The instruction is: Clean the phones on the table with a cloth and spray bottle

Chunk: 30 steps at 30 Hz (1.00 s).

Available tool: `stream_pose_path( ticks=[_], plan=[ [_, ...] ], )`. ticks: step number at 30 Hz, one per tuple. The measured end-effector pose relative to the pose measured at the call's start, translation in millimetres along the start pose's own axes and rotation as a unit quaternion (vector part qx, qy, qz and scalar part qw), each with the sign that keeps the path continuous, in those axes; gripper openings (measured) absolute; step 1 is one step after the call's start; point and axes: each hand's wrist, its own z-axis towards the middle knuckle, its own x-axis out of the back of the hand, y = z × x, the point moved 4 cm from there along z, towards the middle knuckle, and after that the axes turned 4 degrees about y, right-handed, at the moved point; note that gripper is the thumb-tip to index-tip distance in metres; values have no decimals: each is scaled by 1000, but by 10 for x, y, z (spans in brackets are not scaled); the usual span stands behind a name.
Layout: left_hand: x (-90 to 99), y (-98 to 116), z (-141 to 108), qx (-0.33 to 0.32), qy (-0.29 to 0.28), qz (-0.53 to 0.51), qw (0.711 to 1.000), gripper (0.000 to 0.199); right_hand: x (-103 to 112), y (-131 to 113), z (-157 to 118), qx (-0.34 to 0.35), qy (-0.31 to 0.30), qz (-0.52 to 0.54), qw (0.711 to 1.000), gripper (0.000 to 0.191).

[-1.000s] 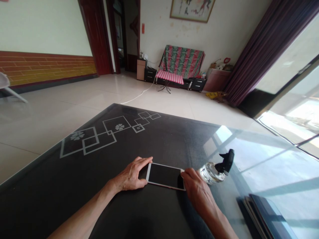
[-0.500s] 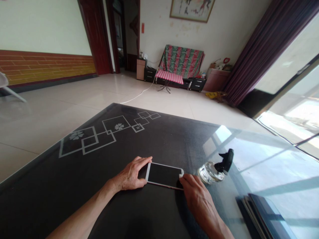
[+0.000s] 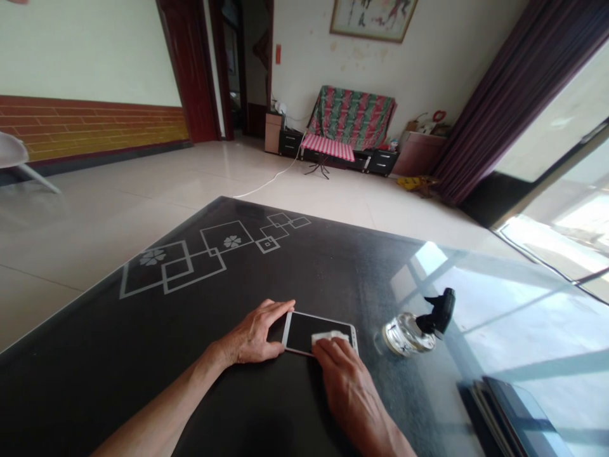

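Observation:
A white-framed smartphone (image 3: 299, 331) lies flat on the dark glossy table (image 3: 295, 273), its black screen facing up. My left hand (image 3: 254, 333) grips the phone's left end, thumb at the lower corner and fingers at the upper one. Under the fingertips of my right hand (image 3: 349, 384) is a folded white wipe (image 3: 329, 335), pressed on the right half of the screen. Whether it is tissue or cloth I cannot tell. My right hand hides the phone's lower right edge. Right of it, a clear spray bottle (image 3: 403, 333) with a black trigger head lies tilted on the table.
A stack of dark flat items (image 3: 511, 412) sits at the table's lower right. Beyond the table are a small stand with a striped pink top (image 3: 328, 147), a cloth-covered object (image 3: 352, 117) and a pale chair (image 3: 12, 152). A purple curtain (image 3: 514, 95) hangs by the window.
My right hand has slid left across the screen with the white wipe, uncovering the phone's right end. My left hand keeps its hold, and the view has shifted slightly.

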Motion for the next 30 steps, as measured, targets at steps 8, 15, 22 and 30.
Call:
stream_pose_path(
  ticks=[8, 15, 22, 30],
  plan=[
    [-1, -22, -3, -6, -11, -8, 1000, 83, -213, -327, 274, 23, 2, 23, 999, 21],
    [10, -15, -5, -2, -18, -2, 1000, 85, 120, 19, -91, 7, -5, 48, 999, 33],
    [27, 1, 9, -8, -18, -2, 1000, 84, 134, 77, -135, 34, -9, 39, 999, 36],
    [10, 0, 13, -11, -15, 4, 1000, 86, -156, -253, 184, 34, -12, 75, 997, 28]
  ],
)
